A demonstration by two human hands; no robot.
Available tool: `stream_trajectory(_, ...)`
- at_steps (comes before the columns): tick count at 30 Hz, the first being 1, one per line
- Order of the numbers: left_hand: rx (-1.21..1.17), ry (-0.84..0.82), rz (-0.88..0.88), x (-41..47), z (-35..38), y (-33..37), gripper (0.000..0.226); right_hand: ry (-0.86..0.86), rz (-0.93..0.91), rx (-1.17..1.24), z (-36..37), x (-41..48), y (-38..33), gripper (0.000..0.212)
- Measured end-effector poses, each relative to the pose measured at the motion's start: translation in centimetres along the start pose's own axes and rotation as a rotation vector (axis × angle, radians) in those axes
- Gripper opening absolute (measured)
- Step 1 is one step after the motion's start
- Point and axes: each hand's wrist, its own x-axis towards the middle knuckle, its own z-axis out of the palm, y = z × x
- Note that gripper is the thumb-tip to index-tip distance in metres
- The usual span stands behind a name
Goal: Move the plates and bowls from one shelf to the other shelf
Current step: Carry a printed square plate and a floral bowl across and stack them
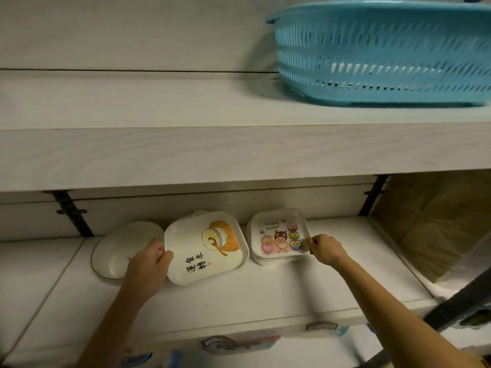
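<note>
On the lower shelf (265,293) lies a square white plate with an orange drawing and black characters (206,248). My left hand (148,264) grips its left edge, thumb on the rim. To its right sits a stack of square plates with a cartoon print (279,239). My right hand (325,249) pinches the right edge of the stack's top plate. A plain white oval plate (119,248) rests at the left, partly behind my left hand. The upper shelf (159,107) is bare on its left side.
A blue slotted plastic basket (382,54) stands on the right of the upper shelf. Black brackets (71,211) hold that shelf at left and right. A bare wooden panel (435,221) closes the lower shelf's right end. Small objects lie below the shelf's front edge.
</note>
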Motion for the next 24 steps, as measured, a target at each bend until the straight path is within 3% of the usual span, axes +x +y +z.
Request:
stream_trajectory(5, -0.050, 0.048, -0.020, -0.2, 0.4, 0.9, 0.016, -0.084, 0.037, -0.026, 0.4, 2.6, -0.3, 0.046)
stream_trajectory(10, -0.026, 0.042, -0.017, -0.4, 1.8, 2.1, 0.017, -0.039, 0.012, -0.135, 0.2, 3.3, 0.8, 0.042)
stream_trajectory(16, 0.057, 0.016, -0.003, 1.4, 6.5, 4.5, 0.028, -0.010, -0.094, -0.029, -1.3, 2.3, 3.2, 0.061)
stream_trajectory(18, 0.067, -0.009, 0.006, 2.4, 8.4, 5.5, 0.016, 0.001, -0.145, 0.019, -2.0, 1.2, 4.5, 0.058)
stream_trajectory(24, 0.310, -0.071, 0.060, 4.9, 13.8, 8.3, 0.018, 0.047, -0.236, 0.034, -3.5, -1.7, 7.6, 0.050)
